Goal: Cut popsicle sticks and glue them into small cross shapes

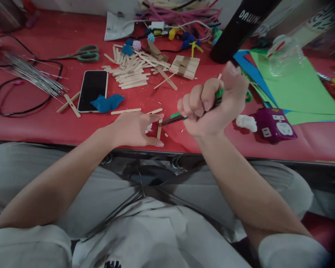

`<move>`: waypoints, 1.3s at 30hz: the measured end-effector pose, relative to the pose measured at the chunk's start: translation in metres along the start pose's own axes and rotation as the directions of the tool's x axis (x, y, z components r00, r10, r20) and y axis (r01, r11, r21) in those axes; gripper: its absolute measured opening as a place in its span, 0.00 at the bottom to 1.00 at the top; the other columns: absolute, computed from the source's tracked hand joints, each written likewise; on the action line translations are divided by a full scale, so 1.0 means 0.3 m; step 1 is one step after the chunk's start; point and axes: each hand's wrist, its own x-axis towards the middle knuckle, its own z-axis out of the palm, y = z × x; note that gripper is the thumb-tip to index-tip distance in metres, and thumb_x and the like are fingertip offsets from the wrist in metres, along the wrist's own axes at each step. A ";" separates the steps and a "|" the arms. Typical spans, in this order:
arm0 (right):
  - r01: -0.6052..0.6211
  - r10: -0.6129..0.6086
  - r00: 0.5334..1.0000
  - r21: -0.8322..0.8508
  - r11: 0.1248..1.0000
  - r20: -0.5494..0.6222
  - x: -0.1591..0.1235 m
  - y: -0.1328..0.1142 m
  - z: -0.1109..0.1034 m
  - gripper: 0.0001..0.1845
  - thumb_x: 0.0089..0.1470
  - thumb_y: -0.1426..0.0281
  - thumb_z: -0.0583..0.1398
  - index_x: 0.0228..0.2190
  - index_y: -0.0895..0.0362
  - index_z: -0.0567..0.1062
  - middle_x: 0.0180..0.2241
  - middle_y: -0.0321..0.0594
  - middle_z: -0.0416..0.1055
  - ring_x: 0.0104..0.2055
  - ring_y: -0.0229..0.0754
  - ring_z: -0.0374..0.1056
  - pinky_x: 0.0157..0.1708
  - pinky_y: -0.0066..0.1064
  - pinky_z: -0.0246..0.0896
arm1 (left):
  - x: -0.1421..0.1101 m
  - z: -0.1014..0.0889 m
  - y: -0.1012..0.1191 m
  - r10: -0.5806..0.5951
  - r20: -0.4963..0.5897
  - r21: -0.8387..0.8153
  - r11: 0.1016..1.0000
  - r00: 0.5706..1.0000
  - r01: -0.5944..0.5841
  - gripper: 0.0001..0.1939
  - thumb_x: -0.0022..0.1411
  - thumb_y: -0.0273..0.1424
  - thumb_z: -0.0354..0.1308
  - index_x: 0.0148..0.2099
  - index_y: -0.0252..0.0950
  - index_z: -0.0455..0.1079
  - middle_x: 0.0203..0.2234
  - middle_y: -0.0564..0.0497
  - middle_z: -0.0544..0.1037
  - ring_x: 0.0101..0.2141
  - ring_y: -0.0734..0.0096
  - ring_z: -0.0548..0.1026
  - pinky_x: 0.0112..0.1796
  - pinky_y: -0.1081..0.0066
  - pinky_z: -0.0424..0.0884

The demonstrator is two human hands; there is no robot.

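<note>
With our left hand [135, 128] pinching the craft stick [159, 129] near the six-o'clock edge of the red table [44, 128], and our right hand [209, 102] clenched round, seemingly, green-handled scissors [172, 120], we should press gently from two o'clock, clear of the pinch.

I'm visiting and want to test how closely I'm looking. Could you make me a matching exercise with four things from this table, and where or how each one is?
Things
1. phone
2. wooden stick
3. purple block
4. green-handled tool

Places and states
A. held in the right hand
B. with a blue piece over one lower corner
C. beside a white lump
D. between forefinger and thumb of the left hand

Right pairs: 1-B, 2-D, 3-C, 4-A
</note>
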 end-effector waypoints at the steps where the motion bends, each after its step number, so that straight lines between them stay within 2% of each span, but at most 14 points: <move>1: 0.027 -0.027 1.000 0.093 0.995 0.000 0.003 0.003 0.003 0.40 0.46 0.29 0.47 0.09 0.50 0.50 0.07 0.30 0.39 0.10 0.36 0.40 0.12 0.35 0.45 | 0.001 -0.001 0.000 -0.001 0.008 -0.005 1.000 1.000 0.001 0.51 0.52 0.62 0.56 0.71 0.44 0.53 0.52 0.47 0.77 0.51 0.51 0.73 0.47 0.64 0.66; 4: 0.039 -0.030 0.999 0.252 0.967 -0.039 0.006 0.003 0.022 0.41 0.50 0.32 0.50 0.08 0.52 0.52 0.06 0.29 0.40 0.08 0.33 0.40 0.11 0.32 0.39 | 0.000 -0.007 0.005 -0.023 0.015 -0.008 1.000 1.000 0.023 0.50 0.51 0.62 0.56 0.71 0.44 0.54 0.49 0.47 0.78 0.50 0.51 0.73 0.45 0.65 0.66; 7: 0.034 0.003 0.993 0.299 0.954 -0.122 0.002 -0.005 0.043 0.41 0.55 0.37 0.50 0.07 0.53 0.52 0.06 0.30 0.41 0.07 0.32 0.40 0.10 0.31 0.36 | -0.003 -0.014 0.015 -0.053 0.013 0.012 0.999 0.999 0.053 0.49 0.52 0.62 0.57 0.70 0.44 0.56 0.44 0.47 0.80 0.48 0.51 0.75 0.43 0.66 0.66; 10: 0.049 -0.007 0.991 0.306 0.951 -0.135 -0.001 -0.007 0.048 0.40 0.57 0.39 0.49 0.07 0.52 0.54 0.06 0.30 0.42 0.08 0.32 0.38 0.11 0.32 0.38 | -0.004 -0.017 0.021 -0.056 0.010 0.030 0.998 0.998 0.056 0.48 0.53 0.61 0.57 0.69 0.43 0.57 0.43 0.46 0.80 0.47 0.51 0.75 0.43 0.66 0.66; 14: 0.049 -0.029 0.997 0.309 0.950 -0.069 0.002 0.000 0.031 0.39 0.58 0.40 0.47 0.08 0.51 0.56 0.07 0.30 0.42 0.09 0.33 0.38 0.12 0.33 0.40 | -0.003 -0.014 0.018 -0.059 0.009 0.027 0.998 0.998 0.059 0.48 0.52 0.61 0.57 0.69 0.44 0.58 0.44 0.46 0.80 0.47 0.51 0.75 0.43 0.66 0.66; 19: 0.004 -0.001 1.000 0.277 0.961 -0.013 0.001 -0.002 0.021 0.38 0.60 0.42 0.48 0.09 0.52 0.56 0.08 0.30 0.43 0.10 0.34 0.39 0.13 0.34 0.42 | -0.004 -0.011 0.014 -0.020 -0.011 0.023 1.000 1.000 0.021 0.46 0.53 0.60 0.57 0.68 0.42 0.60 0.44 0.45 0.80 0.48 0.51 0.75 0.41 0.66 0.66; 23: -0.016 0.005 0.999 0.243 0.970 0.045 0.002 0.000 0.015 0.38 0.60 0.42 0.48 0.09 0.52 0.54 0.08 0.31 0.43 0.11 0.34 0.38 0.14 0.34 0.42 | -0.005 -0.005 0.013 -0.005 -0.029 -0.004 1.000 1.000 0.005 0.44 0.53 0.61 0.57 0.65 0.40 0.63 0.40 0.45 0.80 0.45 0.52 0.76 0.38 0.67 0.65; 29: -0.064 0.009 0.970 0.217 0.974 0.243 0.008 0.007 -0.024 0.34 0.61 0.46 0.51 0.11 0.51 0.57 0.10 0.31 0.47 0.13 0.36 0.41 0.18 0.35 0.48 | -0.001 0.003 0.008 0.016 -0.051 -0.001 1.000 0.999 -0.016 0.42 0.51 0.62 0.57 0.59 0.40 0.68 0.36 0.47 0.79 0.43 0.53 0.76 0.36 0.68 0.64; 33: -0.091 0.024 0.963 0.238 0.967 0.270 0.003 -0.009 -0.029 0.32 0.63 0.51 0.51 0.12 0.52 0.59 0.11 0.32 0.48 0.15 0.37 0.44 0.20 0.34 0.49 | 0.006 -0.001 0.007 -0.015 -0.040 -0.002 1.000 0.999 0.015 0.43 0.49 0.64 0.56 0.59 0.42 0.69 0.34 0.47 0.79 0.43 0.51 0.76 0.38 0.66 0.65; 39: -0.092 0.013 0.944 0.226 0.970 0.329 -0.002 -0.006 -0.019 0.33 0.61 0.45 0.51 0.13 0.52 0.63 0.13 0.32 0.50 0.18 0.39 0.52 0.26 0.37 0.61 | 0.025 0.004 0.000 -0.031 -0.014 0.020 0.999 0.999 0.031 0.46 0.45 0.69 0.53 0.56 0.43 0.70 0.33 0.46 0.78 0.40 0.47 0.76 0.35 0.62 0.66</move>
